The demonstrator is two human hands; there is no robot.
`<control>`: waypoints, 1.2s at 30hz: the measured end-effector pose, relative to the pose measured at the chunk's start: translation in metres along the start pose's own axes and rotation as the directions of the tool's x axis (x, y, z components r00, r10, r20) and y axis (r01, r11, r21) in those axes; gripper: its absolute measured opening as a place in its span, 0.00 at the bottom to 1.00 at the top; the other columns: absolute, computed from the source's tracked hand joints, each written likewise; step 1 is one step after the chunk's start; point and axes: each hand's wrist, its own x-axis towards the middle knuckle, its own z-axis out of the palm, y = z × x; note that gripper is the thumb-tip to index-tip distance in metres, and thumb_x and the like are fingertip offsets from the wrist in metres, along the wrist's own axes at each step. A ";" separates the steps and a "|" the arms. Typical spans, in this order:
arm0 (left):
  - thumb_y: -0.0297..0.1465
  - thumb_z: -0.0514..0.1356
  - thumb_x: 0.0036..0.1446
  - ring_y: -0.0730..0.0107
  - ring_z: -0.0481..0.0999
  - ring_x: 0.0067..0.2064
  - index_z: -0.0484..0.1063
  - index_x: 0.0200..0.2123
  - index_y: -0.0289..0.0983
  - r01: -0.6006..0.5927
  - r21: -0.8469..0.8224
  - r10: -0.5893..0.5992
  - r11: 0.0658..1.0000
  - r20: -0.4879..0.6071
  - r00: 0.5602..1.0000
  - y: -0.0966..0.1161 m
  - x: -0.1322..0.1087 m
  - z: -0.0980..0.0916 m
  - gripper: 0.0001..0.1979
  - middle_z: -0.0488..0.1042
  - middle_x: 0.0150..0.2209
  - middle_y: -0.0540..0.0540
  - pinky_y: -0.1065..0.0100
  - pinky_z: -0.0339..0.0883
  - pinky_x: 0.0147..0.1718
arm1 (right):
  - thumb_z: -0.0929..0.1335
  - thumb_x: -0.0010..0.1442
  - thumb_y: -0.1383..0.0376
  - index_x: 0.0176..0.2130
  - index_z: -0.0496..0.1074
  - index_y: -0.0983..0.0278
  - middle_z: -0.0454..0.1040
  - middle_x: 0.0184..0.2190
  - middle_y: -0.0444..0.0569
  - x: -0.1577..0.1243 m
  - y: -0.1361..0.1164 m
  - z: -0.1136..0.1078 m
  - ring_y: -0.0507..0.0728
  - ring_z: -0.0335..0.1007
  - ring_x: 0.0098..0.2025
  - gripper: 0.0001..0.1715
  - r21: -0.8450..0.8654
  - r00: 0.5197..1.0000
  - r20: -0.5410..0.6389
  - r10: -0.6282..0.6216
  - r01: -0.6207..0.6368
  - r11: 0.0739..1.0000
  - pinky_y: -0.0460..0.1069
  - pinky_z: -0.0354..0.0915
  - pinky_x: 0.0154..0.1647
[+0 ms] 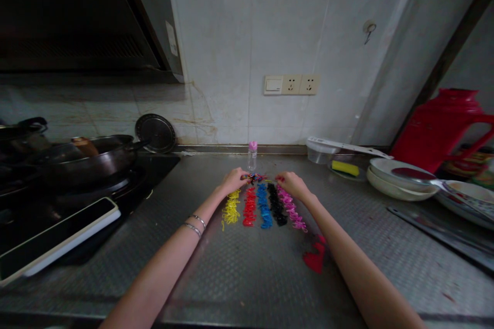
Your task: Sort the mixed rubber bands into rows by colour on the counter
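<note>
Both hands are over the bench (pixel 219 272), reaching to the far end of five short rows of little coloured bands. The left hand (pixel 232 181), with two bracelets (pixel 195 224) at its wrist, has its fingertips at the left edge of the mixed pile (pixel 254 178), a small tangle of several colours. The right hand (pixel 292 184) is at the right end, its fingers bent down by the top of the pink row (pixel 292 209). From where I stand the fingertips are too small and blurred, so I cannot tell whether either grip is pinching a band.

The rows run towards the person: yellow row (pixel 231 208) at the left, then red row (pixel 249 207), blue row (pixel 264 206), black row (pixel 277 205), and the pink one slanting off to the right. One yellow band lies loose near the bottom of its row. Just behind the mixed pile a clear bottle (pixel 252 158) with a pink cap stands upright.

A red patch (pixel 315 257) shows beside the right forearm. Off to the right are a yellow sponge (pixel 345 168), stacked bowls (pixel 401 191) and a red flask (pixel 440 128). Over on the left, a pan (pixel 104 159) sits on the hob, near a phone (pixel 65 236).
</note>
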 end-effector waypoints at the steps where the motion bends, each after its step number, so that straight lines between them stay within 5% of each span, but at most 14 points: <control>1: 0.37 0.55 0.49 0.68 0.68 0.33 0.74 0.39 0.43 0.001 0.011 -0.001 1.000 0.007 1.000 0.000 -0.001 0.001 0.14 0.70 0.33 0.45 0.72 0.58 0.31 | 0.60 0.54 0.65 0.40 0.73 0.60 0.74 0.39 0.48 0.000 -0.001 -0.001 0.54 0.68 0.42 0.17 -0.003 1.000 0.007 0.004 -0.004 1.000 0.43 0.59 0.38; 20: 0.31 0.54 0.51 0.69 0.70 0.37 0.74 0.33 0.36 0.092 0.060 -0.089 0.994 -0.049 0.995 -0.007 -0.002 -0.005 0.10 0.73 0.35 0.45 0.71 0.61 0.38 | 0.59 0.53 0.65 0.39 0.73 0.60 0.74 0.38 0.49 -0.001 0.000 0.001 0.55 0.68 0.41 0.17 -0.024 1.000 -0.003 -0.016 0.016 1.000 0.43 0.59 0.36; 31: 0.29 0.55 0.47 0.76 0.68 0.22 0.74 0.29 0.30 0.142 -0.239 -0.156 0.961 -0.043 0.987 -0.003 0.014 -0.031 0.10 0.74 0.24 0.46 0.74 0.61 0.25 | 0.60 0.53 0.66 0.39 0.73 0.60 0.74 0.38 0.49 0.000 0.002 0.004 0.56 0.69 0.41 0.16 0.009 0.997 -0.038 -0.060 0.061 0.998 0.44 0.60 0.38; 36: 0.29 0.56 0.46 0.80 0.64 0.17 0.74 0.28 0.29 0.136 -0.363 -0.150 0.922 -0.010 0.989 0.008 0.017 -0.037 0.10 0.72 0.22 0.47 0.76 0.57 0.18 | 0.61 0.52 0.66 0.38 0.73 0.62 0.75 0.34 0.49 0.006 -0.005 0.011 0.54 0.70 0.37 0.15 0.171 0.987 -0.123 -0.105 0.126 0.977 0.44 0.61 0.36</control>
